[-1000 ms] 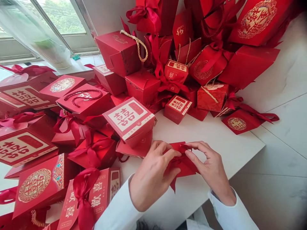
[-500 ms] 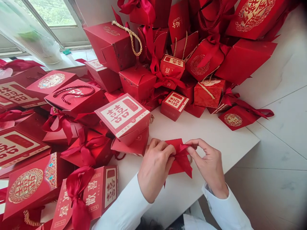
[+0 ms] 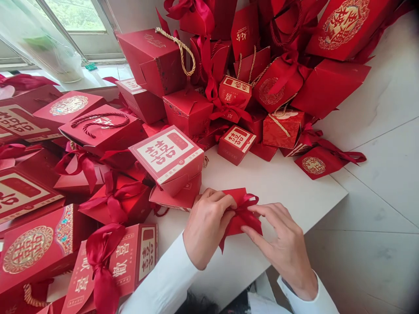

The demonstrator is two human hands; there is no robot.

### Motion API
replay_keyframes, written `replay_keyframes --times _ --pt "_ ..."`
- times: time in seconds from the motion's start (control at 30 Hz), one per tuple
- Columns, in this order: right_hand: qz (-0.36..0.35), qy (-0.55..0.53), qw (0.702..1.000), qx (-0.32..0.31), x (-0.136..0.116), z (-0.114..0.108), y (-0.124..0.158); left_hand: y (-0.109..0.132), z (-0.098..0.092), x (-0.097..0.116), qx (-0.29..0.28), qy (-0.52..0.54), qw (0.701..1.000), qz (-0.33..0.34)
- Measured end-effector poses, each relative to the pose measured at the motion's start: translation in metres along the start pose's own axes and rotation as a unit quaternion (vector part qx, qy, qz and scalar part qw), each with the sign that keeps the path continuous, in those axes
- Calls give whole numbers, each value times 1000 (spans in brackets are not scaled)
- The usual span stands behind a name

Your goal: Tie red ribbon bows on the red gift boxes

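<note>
Ribbon (image 3: 245, 213) on red card (image 3: 236, 226), what's the finding at this station?

Card sits between both hands, over the white table (image 3: 294, 187) and close to its front edge. I can't confirm whether it rests on the surface. The ribbon is looped across its upper part, with the card's corners hanging loose below.

Handling assessment?

Judged light and thin, with little stiffness, so it will likely crease under a hard pinch. The satin looks soft and slippery. Safest hold is on the flat of the card, not on the loop.

State of the grip?

Left hand (image 3: 206, 226) is closed in a narrow pinch on the card's upper edge. Right hand (image 3: 278, 248) is spread wider, with its fingertips (image 3: 252, 208) at the ribbon. Whether those fingers are actually gripping, I cannot tell from here.

Markings?

Double-happiness character 囍 on the tilted carton (image 3: 170, 159), and again on the small cube box (image 3: 236, 145). Vertical 喜 characters appear on the box (image 3: 147, 255) at lower left. I can't make out a brand name.
</note>
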State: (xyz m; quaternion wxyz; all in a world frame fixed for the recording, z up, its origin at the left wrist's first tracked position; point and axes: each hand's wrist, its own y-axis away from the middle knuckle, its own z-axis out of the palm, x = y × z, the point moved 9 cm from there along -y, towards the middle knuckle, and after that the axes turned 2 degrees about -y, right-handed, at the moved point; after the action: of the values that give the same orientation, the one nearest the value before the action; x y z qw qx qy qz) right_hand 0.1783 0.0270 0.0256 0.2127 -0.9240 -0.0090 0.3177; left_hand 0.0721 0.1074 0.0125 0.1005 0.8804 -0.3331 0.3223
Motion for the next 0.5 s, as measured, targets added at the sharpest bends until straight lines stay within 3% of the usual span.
replay_keyframes --times 0.3,0.5 --pt "-31 -22 999 -28 -18 15 2 -3 1 -4 4 -46 999 -19" --pt "3 -22 999 -41 -11 16 3 0 -3 0 -9 -30 999 -6"
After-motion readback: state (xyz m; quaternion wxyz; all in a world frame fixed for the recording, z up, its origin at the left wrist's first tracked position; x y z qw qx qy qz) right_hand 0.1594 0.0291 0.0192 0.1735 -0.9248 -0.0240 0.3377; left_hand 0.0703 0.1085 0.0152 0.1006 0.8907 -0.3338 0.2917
